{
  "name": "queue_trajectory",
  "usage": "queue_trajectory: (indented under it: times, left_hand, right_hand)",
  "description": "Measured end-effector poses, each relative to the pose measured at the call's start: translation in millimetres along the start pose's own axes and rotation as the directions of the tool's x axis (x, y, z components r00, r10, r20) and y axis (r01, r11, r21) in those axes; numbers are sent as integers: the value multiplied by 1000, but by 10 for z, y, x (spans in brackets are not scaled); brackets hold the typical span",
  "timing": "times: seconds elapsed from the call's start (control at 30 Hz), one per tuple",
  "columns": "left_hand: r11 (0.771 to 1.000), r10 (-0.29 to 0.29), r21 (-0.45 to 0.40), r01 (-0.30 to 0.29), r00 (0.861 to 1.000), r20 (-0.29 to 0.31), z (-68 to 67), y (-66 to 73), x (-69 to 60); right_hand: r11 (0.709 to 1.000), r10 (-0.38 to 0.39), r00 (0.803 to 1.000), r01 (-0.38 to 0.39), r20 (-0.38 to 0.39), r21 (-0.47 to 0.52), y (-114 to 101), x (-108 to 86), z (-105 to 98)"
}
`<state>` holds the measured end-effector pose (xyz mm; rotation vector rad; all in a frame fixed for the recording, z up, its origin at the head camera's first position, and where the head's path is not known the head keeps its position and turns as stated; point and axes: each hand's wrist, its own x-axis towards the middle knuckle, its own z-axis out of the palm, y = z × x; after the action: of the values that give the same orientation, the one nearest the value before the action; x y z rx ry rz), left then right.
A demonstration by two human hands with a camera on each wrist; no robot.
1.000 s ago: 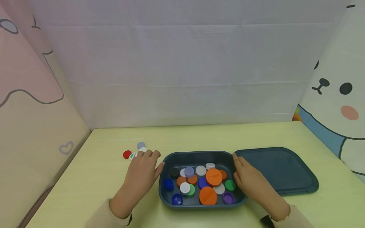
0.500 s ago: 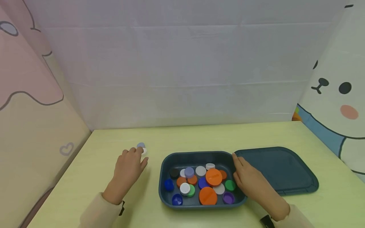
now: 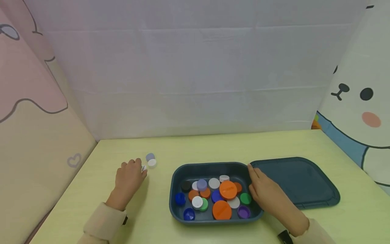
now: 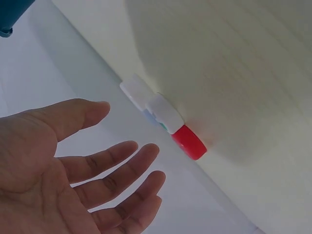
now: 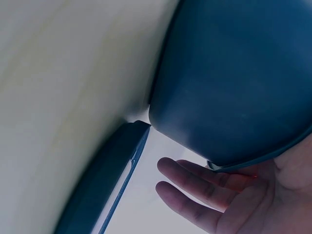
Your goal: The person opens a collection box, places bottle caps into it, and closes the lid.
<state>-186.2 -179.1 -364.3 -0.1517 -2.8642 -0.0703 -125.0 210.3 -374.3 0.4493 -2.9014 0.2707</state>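
My left hand reaches low over the left of the table, behind a small group of bottle caps. In the left wrist view its fingers are loosely bent, apart from a red cap and a white cap; nothing is between them. The head view hides the red cap behind this hand. A white cap and a pale lilac cap lie just beyond. My right hand rests on the right rim of a dark blue tray, fingers fairly straight. Several mixed caps, including an orange cap, lie inside.
A flat dark blue lid lies right of the tray, close against it. The pale yellow table ends at a white cloth backdrop. Printed panels stand at both sides.
My left hand has moved left, away from the tray and over the loose caps, uncovering the white cap and covering the red one. My right hand and the tray stay put.
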Motion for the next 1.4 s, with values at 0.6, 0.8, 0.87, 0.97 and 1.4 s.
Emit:
queue_trajectory:
  times: [0.6, 0.8, 0.87, 0.97, 1.4]
  left_hand:
    - [998, -55, 13, 54, 984, 167, 111, -100, 90]
    - [999, -51, -1, 52, 983, 176, 110, -98, 96]
    - [998, -54, -8, 56, 982, 182, 110, -98, 98]
    - [998, -61, -12, 64, 980, 191, 122, -102, 101]
    - [996, -77, -22, 84, 972, 222, 119, -90, 115]
  right_hand:
    - [1000, -2, 1000, 3, -7, 9, -8, 1, -6]
    - [1000, 1, 1000, -1, -6, 6, -12, -1, -16]
    - [1000, 2, 1000, -2, -5, 6, -13, -2, -19]
    - [1000, 3, 1000, -3, -3, 9, -15, -1, -20]
    - [1000, 11, 1000, -12, 4, 12, -6, -3, -17]
